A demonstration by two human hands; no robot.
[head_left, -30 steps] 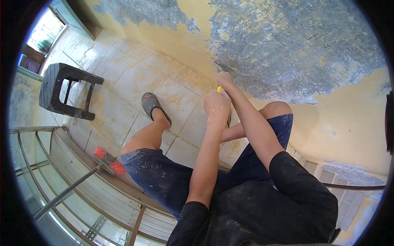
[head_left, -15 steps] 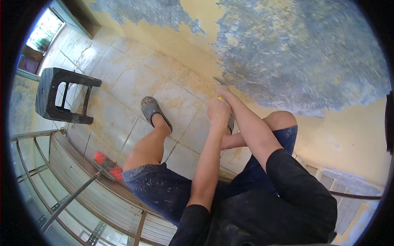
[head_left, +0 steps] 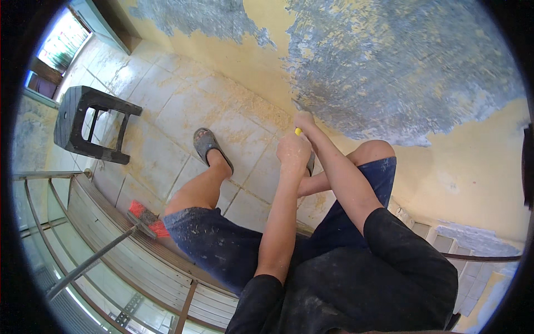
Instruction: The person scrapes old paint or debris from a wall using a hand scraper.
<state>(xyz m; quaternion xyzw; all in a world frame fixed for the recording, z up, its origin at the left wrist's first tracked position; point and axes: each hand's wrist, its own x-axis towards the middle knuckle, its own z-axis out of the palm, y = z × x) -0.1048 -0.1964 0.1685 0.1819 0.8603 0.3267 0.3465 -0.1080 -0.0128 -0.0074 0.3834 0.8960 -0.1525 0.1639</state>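
Both my hands are closed around a scraper, of which a bit of yellow handle (head_left: 298,131) shows between them. My right hand (head_left: 303,119) grips it closer to the wall, and my left hand (head_left: 293,148) holds the rear part. The thin scraper blade (head_left: 297,104) sticks out past my right hand, against or very close to the wall; I cannot tell if it touches. There the yellow paint (head_left: 245,58) meets a large rough grey-blue patch (head_left: 389,67) where the paint is gone. My fingers hide most of the handle.
Yellowish flakes (head_left: 253,106) litter the pale floor tiles (head_left: 167,122) along the wall's foot. A black plastic stool (head_left: 75,119) stands at the left. A broom with red bristles (head_left: 158,228) lies by a glass-and-metal frame (head_left: 94,211). A doorway (head_left: 64,42) opens at the far left.
The whole view has shifted slightly. My hands and the scraper blade have moved a little up and left in the picture, still at the grey patch's edge. The grip is the same.
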